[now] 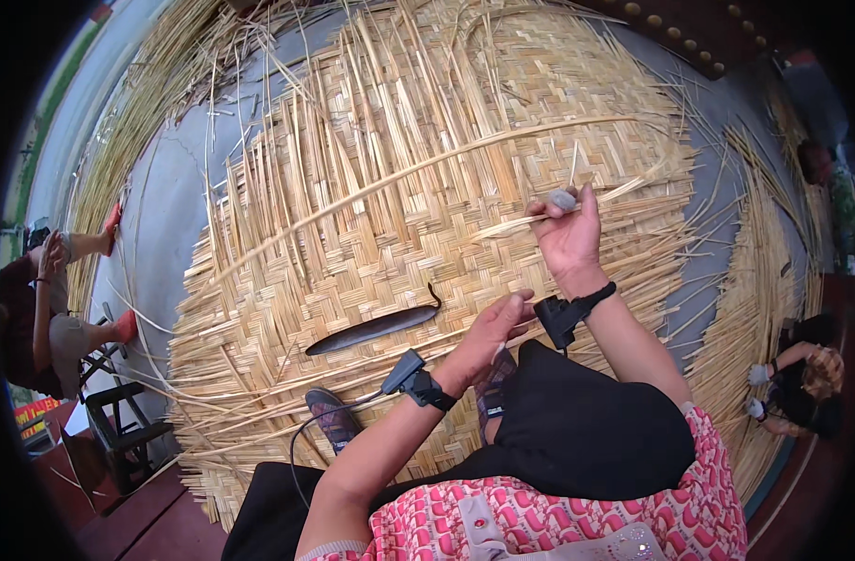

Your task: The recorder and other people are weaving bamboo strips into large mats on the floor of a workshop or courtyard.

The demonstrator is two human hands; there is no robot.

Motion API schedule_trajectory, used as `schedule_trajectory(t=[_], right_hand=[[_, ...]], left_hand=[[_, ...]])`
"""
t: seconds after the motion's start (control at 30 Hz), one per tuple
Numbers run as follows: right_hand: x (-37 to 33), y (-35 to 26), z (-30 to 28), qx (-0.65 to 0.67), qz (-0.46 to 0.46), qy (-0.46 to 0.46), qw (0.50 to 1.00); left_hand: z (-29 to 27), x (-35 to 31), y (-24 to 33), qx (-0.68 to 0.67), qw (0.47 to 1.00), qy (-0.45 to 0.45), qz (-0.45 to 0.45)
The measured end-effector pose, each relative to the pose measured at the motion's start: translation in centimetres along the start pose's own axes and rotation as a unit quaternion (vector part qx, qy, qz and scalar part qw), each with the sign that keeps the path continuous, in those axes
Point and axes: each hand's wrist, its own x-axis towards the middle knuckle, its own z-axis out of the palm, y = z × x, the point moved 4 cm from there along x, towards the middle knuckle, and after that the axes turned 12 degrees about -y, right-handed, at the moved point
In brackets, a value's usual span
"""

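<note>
A large woven reed mat (pixel 390 271) in a herringbone pattern spreads out in front of me. My right hand (pixel 567 234) is raised over its right part, palm up with fingers curled. A grey covering wraps one fingertip. Pale split reed strips (pixel 510 227) pass through that hand's fingers and stick out on both sides. Lower and to the left, my left hand (pixel 495 329) hovers over the near mat, its fingers loosely bent and apart, with nothing visible in them. A dark, long, boat-shaped tool (pixel 373 331) with a curled hook at its right end lies on the mat.
One long reed (pixel 427 163) arches across the mat; many loose unwoven reeds (pixel 362 122) lie on its far left. Reed piles (pixel 128 159) flank the mat. A person (pixel 58 309) is at left near a black stool (pixel 123 421); another person (pixel 806 374) works at right.
</note>
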Motion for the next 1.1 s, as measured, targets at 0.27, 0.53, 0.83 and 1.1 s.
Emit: schedule_trajectory(t=[0.27, 0.53, 0.83, 1.1], right_hand=[[-3.1, -3.6, -3.0, 0.055, 0.042, -0.007, 0.998], [3.4, -8.5, -9.5, -0.213, -0.144, 0.087, 0.962], [-0.5, -3.2, -0.3, -0.780, -0.136, -0.267, 0.549], [0.3, 2.7, 2.4, -0.687, -0.014, -0.408, 0.600]], left_hand=[[-0.4, -2.9, 18.9, -0.070, 0.907, 0.034, 0.413], [-7.0, -6.8, 19.0, 0.225, 0.888, 0.238, 0.323], [-11.7, -5.4, 11.4, -0.022, 0.929, 0.290, 0.227], [-9.4, -4.0, 9.7, -0.042, 0.930, 0.297, 0.213]])
